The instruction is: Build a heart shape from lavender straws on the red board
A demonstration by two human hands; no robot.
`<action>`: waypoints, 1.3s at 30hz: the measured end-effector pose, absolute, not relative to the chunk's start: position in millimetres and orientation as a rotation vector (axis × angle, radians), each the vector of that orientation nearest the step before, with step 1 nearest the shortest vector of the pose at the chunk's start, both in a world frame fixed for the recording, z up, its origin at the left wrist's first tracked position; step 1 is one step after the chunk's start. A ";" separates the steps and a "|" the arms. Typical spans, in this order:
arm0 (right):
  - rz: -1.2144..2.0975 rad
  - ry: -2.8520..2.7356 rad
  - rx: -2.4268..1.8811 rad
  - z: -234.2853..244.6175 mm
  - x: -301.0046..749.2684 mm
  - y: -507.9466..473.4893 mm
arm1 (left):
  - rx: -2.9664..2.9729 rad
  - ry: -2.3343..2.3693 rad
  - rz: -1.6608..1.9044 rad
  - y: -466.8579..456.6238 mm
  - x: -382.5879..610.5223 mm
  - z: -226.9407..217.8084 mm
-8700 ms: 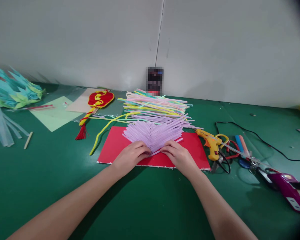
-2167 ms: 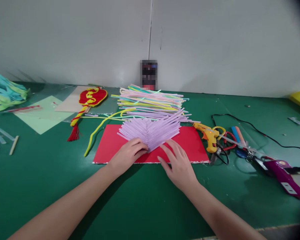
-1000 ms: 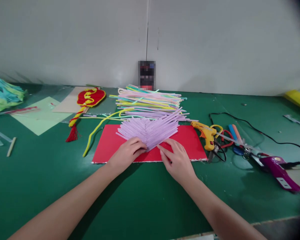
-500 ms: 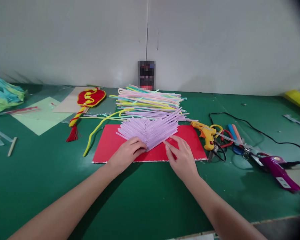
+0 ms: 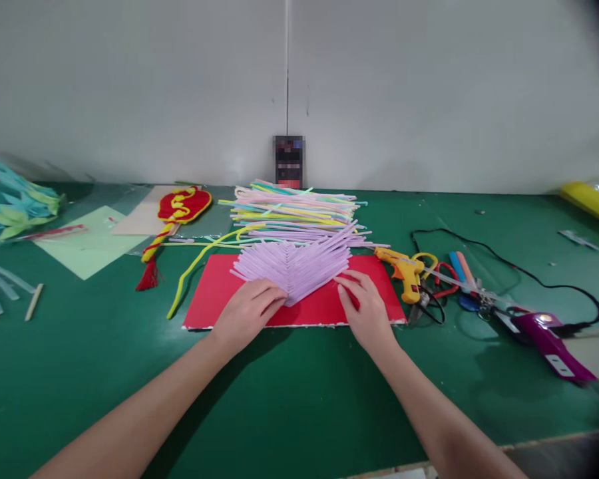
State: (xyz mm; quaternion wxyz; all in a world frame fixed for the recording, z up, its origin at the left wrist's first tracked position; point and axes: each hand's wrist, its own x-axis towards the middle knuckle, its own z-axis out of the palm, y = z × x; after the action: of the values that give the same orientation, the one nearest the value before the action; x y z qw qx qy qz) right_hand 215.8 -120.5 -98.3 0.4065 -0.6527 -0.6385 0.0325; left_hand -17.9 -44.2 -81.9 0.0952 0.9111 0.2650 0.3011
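Lilac pipe cleaners (image 5: 309, 263) lie side by side in a V-shaped, leaf-like piece on a red board (image 5: 212, 293). At the piece's lower point, my left hand (image 5: 249, 309) is closed, thumb and forefinger pinching the end of a lilac pipe cleaner. My right hand (image 5: 367, 306) rests by the lower right edge, its fingers stretched out and thumb apart. Its fingertips touch or nearly touch the outer pipe cleaner ends. Behind the piece is a pile of pink, yellow, teal and lilac pipe cleaners (image 5: 294, 206).
A yellow glue gun (image 5: 404, 273) lies right of the board, beside red-handled scissors (image 5: 446, 279) and a purple corded tool (image 5: 549, 339). On the left are a red-and-yellow tasselled fan (image 5: 184, 203), green paper (image 5: 87, 246) and glue sticks (image 5: 34, 303). A phone-like object (image 5: 289, 159) leans on the wall.
My right hand has slid slightly outward, away from the lower point along the piece's right edge. My left hand keeps its pinch at the point. The whole view has shifted a little.
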 end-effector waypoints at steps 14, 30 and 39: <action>0.182 -1.449 -1.912 -82.7 247.6 -84.4 | 2.939 0.875 0.619 -52.2 38.8 -60.4; 0.174 -1.501 -1.706 -95.1 241.5 -85.5 | 2.341 0.949 0.546 -22.1 61.1 -73.6; 0.194 -1.568 -1.616 -93.5 236.8 -86.5 | 2.355 0.916 0.517 -18.9 62.1 -79.9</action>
State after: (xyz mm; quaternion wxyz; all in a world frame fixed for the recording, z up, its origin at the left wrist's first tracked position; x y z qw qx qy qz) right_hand 236.8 -86.5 -93.5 0.4266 -0.6468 -0.6275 0.0775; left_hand 62.1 -18.9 -79.9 0.2777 0.8772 0.3411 0.1927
